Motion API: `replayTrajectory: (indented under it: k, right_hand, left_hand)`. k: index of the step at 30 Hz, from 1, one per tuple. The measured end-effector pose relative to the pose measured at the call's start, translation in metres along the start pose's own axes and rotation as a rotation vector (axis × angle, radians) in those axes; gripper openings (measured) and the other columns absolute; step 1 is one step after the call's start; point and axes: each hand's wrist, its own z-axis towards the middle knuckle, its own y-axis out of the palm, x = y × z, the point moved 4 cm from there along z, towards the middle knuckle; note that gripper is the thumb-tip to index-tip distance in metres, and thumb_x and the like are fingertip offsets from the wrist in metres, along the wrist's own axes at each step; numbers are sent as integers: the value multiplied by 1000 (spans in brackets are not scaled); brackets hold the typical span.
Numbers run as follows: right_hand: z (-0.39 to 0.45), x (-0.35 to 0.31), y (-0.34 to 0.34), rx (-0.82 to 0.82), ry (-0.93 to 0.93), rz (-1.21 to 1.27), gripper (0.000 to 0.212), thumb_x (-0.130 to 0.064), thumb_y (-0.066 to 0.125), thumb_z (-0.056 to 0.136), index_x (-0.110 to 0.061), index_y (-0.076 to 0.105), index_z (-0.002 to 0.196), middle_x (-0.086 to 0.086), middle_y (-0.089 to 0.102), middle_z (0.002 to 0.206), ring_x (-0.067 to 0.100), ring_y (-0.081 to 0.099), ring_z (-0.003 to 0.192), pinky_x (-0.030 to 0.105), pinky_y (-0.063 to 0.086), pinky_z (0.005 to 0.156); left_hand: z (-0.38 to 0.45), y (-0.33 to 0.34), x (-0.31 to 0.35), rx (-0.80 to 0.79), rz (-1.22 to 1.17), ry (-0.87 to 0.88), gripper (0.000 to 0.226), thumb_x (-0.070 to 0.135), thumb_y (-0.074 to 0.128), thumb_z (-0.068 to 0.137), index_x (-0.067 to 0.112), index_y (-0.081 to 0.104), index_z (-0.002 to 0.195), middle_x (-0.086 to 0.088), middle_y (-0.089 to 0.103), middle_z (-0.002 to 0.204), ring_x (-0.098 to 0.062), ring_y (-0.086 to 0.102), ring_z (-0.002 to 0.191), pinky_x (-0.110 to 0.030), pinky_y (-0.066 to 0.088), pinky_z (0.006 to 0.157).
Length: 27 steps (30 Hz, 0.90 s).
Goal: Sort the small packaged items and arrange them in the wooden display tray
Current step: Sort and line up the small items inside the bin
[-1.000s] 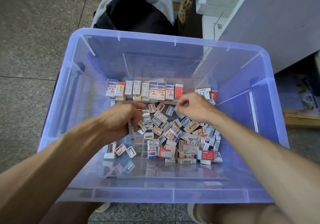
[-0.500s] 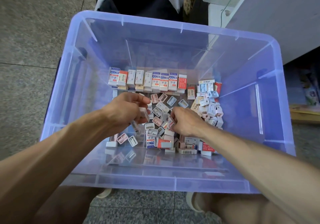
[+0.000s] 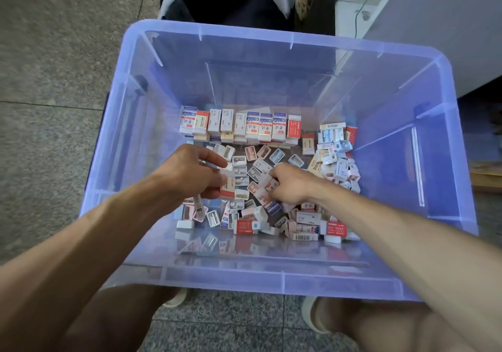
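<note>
We reach both hands into the translucent blue storage bin [image 3: 271, 278], where the small packaged items lie: our left hand [image 3: 190, 175] grips a red-and-white pack [image 3: 228, 186] and a slim white piece, while our right hand [image 3: 290, 183] pinches a small box [image 3: 267, 184] in the loose pile [image 3: 285, 215] just beneath it. A sorted row of upright packs [image 3: 241, 126], long axes pointing away from us, stands along the far side beyond both hands; no wooden tray shows

This looks like a stationery shop's stock corner: a translucent blue storage bin [image 3: 271, 39] on a speckled stone tile floor [image 3: 54, 66] holds many small boxed erasers and sharpeners [image 3: 301, 218], with a white counter [image 3: 434, 25] at far right.
</note>
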Motion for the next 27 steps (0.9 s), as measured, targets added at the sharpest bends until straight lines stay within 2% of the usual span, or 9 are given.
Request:
replayTrajectory:
  k: [2,4,9,13,17,21,23,25,27]
  right_hand:
    - [-5,-4,-13,18,-23,125,24,-22,74,91,-10,68,111,7,71,106,22,68,90,37,54,78]
    - [-10,-11,-26,65,-50,322,18,-21,76,88,-14,69,103,7,74,101,23,73,87,41,59,81]
    - [5,-45,-53,336,-83,597,12,-20,75,90,-15,69,99,2,74,100,20,74,81,36,63,76]
    - [33,-75,-58,397,-72,594,13,-23,74,90,-14,70,99,4,73,97,21,72,81,38,61,79]
    - [56,-91,-54,460,-29,629,15,-25,78,86,-14,69,87,7,75,90,25,75,79,45,62,79]
    - [58,-89,-52,450,-23,705,16,-23,76,89,-16,65,80,5,74,78,16,74,62,31,63,64]
    - [51,-85,-55,458,-37,744,17,-23,72,93,-15,64,81,3,73,77,14,74,61,24,60,56]
    - [45,-78,-58,486,-40,712,17,-24,64,98,-13,66,85,3,74,82,13,74,63,25,61,60]
    - [41,-70,-60,485,-42,638,15,-20,60,99,-13,67,87,4,75,89,15,75,66,34,63,71]
  left_hand:
    - [-1,-5,1,14,-1,4,17,-6,68,86,3,66,101,-15,67,77,-14,56,45,-18,49,46]
    - [-3,-9,1,28,-36,5,18,-6,67,86,2,66,102,-18,67,81,-14,55,45,-17,48,45]
    - [-8,-16,-1,61,-77,-2,17,-5,67,87,4,68,101,-18,68,86,-12,55,45,-17,46,45]
    - [-9,-20,-4,102,-94,-2,14,-3,65,89,9,70,95,-14,70,81,-11,57,48,-18,47,45]
    - [-6,-22,-2,132,-118,8,10,3,66,90,11,71,94,-12,73,83,-12,62,57,-20,44,43]
    - [-5,-23,1,163,-121,14,6,9,67,90,14,70,92,-11,73,85,-7,57,52,-17,42,40]
    - [-4,-23,1,164,-138,13,9,10,68,90,18,68,88,-10,74,89,-10,60,62,-19,43,44]
    - [-4,-23,1,156,-161,3,11,9,68,90,20,68,87,-7,74,88,-13,61,70,-23,43,50]
    - [-4,-24,1,136,-216,-24,11,6,66,91,17,70,89,-5,73,88,-14,58,71,-25,41,53]
